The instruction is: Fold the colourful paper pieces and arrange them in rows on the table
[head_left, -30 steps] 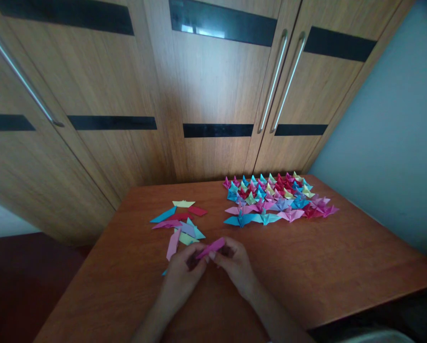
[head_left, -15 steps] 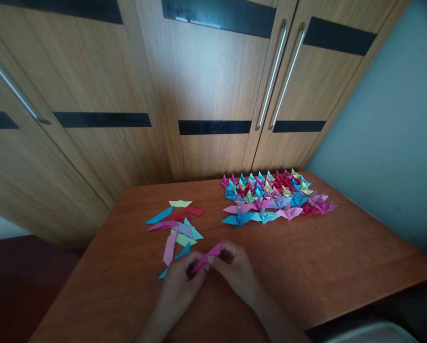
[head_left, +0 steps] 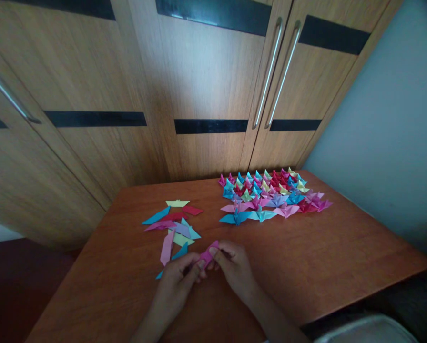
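Between my two hands is a folded piece of magenta origami paper (head_left: 208,254), held just above the near part of the table. My left hand (head_left: 177,278) pinches its lower left end with the thumb on top. At its upper right end my right hand (head_left: 233,267) grips it, thumb pressed on the paper and fingers partly hidden behind. Just left of my hands lies a loose group of flat folded papers (head_left: 166,247) in pink, blue, yellow, red and purple. One blue folded paper (head_left: 179,251) is partly covered by my left hand.
Rows of colourful paper cranes (head_left: 261,215) stand close together at the back right of the brown wooden table (head_left: 299,267). Behind the table rises a wooden wardrobe (head_left: 209,85) with long metal handles. A pale wall (head_left: 381,157) is on the right.
My fingers have shifted on the magenta paper: the left thumb now lies on top of it, and the right thumb has moved up towards its far end. The view has shifted slightly.
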Demonstrator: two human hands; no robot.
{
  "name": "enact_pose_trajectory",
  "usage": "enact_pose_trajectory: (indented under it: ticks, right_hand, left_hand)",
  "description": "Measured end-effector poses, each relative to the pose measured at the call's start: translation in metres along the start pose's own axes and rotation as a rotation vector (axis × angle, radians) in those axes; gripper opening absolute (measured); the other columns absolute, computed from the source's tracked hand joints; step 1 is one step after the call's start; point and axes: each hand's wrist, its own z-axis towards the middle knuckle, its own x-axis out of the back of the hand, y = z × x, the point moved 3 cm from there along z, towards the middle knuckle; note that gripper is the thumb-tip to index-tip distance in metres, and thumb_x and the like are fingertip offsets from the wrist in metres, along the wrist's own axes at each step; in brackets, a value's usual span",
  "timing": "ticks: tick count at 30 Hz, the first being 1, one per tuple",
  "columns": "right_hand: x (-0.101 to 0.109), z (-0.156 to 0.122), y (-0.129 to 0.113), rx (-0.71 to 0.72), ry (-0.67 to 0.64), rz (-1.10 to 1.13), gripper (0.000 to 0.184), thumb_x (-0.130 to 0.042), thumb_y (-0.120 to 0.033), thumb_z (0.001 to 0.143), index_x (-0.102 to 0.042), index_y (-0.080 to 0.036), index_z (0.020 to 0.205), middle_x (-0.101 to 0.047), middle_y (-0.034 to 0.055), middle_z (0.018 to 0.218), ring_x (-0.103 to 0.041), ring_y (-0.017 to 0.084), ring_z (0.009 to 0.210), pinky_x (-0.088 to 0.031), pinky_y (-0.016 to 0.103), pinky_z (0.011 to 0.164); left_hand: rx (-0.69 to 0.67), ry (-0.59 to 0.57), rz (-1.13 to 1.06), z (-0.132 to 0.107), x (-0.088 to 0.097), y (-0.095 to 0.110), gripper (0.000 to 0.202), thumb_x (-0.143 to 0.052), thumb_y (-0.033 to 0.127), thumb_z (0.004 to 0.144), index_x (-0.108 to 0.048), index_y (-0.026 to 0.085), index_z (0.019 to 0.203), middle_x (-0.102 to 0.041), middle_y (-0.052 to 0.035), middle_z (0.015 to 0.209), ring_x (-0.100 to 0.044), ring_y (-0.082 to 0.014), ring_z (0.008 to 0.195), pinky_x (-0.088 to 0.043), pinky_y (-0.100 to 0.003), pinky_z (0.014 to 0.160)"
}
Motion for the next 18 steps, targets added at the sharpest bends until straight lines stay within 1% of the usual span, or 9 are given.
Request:
enact_pose_trajectory:
  ticks: [3, 6, 9, 11, 12, 14, 16, 18]
  right_hand:
    - [0.003, 0.001, 0.001, -0.018, 0.012, 0.015, 0.037, -0.049, -0.045, 0.088, -0.071, -0.018, 0.076, -0.061, 0.0001, 0.061, -0.056, 0.012, 0.057, -0.044, 0.021, 0.054]
    - [0.006, 0.003, 0.002, -0.024, 0.065, 0.023, 0.034, -0.052, -0.044, 0.086, -0.071, -0.018, 0.076, -0.061, 0.0002, 0.061, -0.056, 0.012, 0.057, -0.044, 0.021, 0.053]
    - [0.012, 0.003, 0.005, -0.06, 0.164, 0.035, 0.028, -0.058, -0.042, 0.082, -0.071, -0.018, 0.077, -0.063, 0.0003, 0.061, -0.056, 0.013, 0.056, -0.044, 0.022, 0.052]
    - [0.024, -0.001, 0.01, -0.096, 0.276, 0.046, 0.026, -0.062, -0.041, 0.079, -0.071, -0.018, 0.08, -0.066, 0.0013, 0.065, -0.057, 0.013, 0.056, -0.046, 0.023, 0.052]
    - [0.033, -0.005, 0.012, -0.109, 0.342, 0.044, 0.025, -0.063, -0.042, 0.078, -0.071, -0.018, 0.081, -0.067, 0.002, 0.068, -0.057, 0.014, 0.058, -0.047, 0.024, 0.053]
    - [0.063, -0.015, 0.016, -0.117, 0.472, 0.016, 0.026, -0.065, -0.042, 0.076, -0.069, -0.017, 0.081, -0.068, 0.0037, 0.073, -0.059, 0.015, 0.062, -0.048, 0.025, 0.057]
    - [0.104, -0.026, 0.019, -0.096, 0.57, -0.029, 0.027, -0.067, -0.042, 0.074, -0.067, -0.016, 0.082, -0.068, 0.005, 0.075, -0.059, 0.016, 0.064, -0.049, 0.026, 0.06]
    - [0.154, -0.036, 0.022, -0.097, 0.669, -0.085, 0.03, -0.068, -0.042, 0.072, -0.066, -0.015, 0.085, -0.067, 0.0056, 0.074, -0.059, 0.016, 0.063, -0.049, 0.026, 0.058]
  left_hand:
    - [-0.007, 0.001, -0.003, 0.001, -0.001, 0.001, 0.034, -0.042, 0.042, 0.088, -0.063, 0.019, 0.073, -0.063, -0.0016, 0.067, -0.058, -0.0161, 0.063, -0.046, -0.023, 0.061]
    - [-0.016, 0.009, 0.011, 0.002, -0.003, 0.002, 0.03, -0.043, 0.038, 0.088, -0.063, 0.02, 0.074, -0.065, -0.0009, 0.068, -0.059, -0.0159, 0.063, -0.046, -0.023, 0.062]
    - [-0.012, 0.017, 0.032, 0.001, -0.004, 0.003, 0.025, -0.046, 0.035, 0.087, -0.063, 0.02, 0.075, -0.066, -0.0007, 0.07, -0.059, -0.0159, 0.063, -0.046, -0.023, 0.062]
    - [-0.007, 0.021, 0.043, 0.0, -0.003, 0.003, 0.021, -0.048, 0.033, 0.085, -0.064, 0.021, 0.078, -0.067, -0.001, 0.072, -0.06, -0.0162, 0.065, -0.046, -0.024, 0.063]
    - [-0.004, 0.03, 0.047, -0.001, -0.002, 0.003, 0.02, -0.049, 0.032, 0.085, -0.064, 0.02, 0.079, -0.068, -0.0011, 0.072, -0.061, -0.0163, 0.065, -0.046, -0.024, 0.063]
    - [0.005, 0.057, 0.053, -0.002, 0.001, 0.002, 0.019, -0.05, 0.033, 0.084, -0.064, 0.02, 0.08, -0.068, -0.0013, 0.072, -0.061, -0.0166, 0.065, -0.046, -0.025, 0.063]
    - [0.013, 0.092, 0.052, -0.003, 0.003, 0.001, 0.019, -0.051, 0.034, 0.084, -0.063, 0.02, 0.08, -0.067, -0.0013, 0.07, -0.061, -0.017, 0.065, -0.046, -0.026, 0.062]
    - [0.017, 0.119, 0.047, -0.004, 0.004, 0.001, 0.02, -0.051, 0.035, 0.083, -0.063, 0.02, 0.079, -0.067, -0.0011, 0.068, -0.061, -0.0174, 0.064, -0.046, -0.026, 0.062]
